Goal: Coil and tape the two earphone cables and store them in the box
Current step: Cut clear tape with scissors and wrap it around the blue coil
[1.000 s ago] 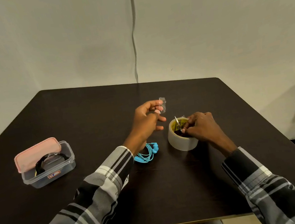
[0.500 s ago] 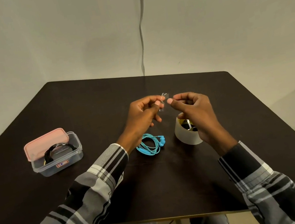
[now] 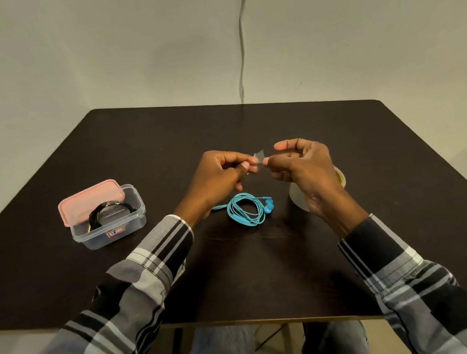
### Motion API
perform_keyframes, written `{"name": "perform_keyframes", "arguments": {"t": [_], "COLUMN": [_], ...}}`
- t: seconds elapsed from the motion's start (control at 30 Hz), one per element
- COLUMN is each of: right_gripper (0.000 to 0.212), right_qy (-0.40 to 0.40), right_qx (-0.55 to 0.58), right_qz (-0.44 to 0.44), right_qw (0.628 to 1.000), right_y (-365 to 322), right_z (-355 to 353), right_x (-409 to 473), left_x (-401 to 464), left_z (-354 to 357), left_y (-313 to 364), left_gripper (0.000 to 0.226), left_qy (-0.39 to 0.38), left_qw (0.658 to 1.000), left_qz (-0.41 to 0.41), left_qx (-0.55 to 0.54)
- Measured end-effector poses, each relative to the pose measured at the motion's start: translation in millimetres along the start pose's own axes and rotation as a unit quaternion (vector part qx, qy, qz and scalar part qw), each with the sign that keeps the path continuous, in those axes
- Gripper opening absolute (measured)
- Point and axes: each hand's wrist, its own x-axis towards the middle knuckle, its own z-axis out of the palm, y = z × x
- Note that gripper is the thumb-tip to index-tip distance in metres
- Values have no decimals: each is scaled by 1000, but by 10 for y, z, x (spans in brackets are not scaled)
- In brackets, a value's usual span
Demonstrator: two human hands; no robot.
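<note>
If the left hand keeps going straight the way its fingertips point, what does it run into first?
Almost at once, the right hand. The left hand points rightward, and both pinch the same small strip of clear tape between them, so only that strip separates the fingertips.

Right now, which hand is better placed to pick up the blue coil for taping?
Left hand: the blue coil lies nearer its wrist. Both hands pinch the tape piece; the right hand could keep it.

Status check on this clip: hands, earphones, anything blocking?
Left hand and right hand pinch a tape strip between them. Blue earphones coiled on table, untaped. Black earphones in box. Nothing blocking.
</note>
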Motion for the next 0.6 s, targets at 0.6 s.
{"name": "perform_keyframes", "arguments": {"t": [0.6], "right_gripper": [34], "right_qy": [-24], "right_qx": [73], "right_qz": [55], "right_qw": [996], "right_y": [221], "right_z": [25], "right_x": [-109], "left_x": [-20], "left_z": [-96], "left_y": [-330], "left_gripper": [30], "left_qy": [-55], "left_qw": [910], "left_qz": [-39], "left_qx": [410]}}
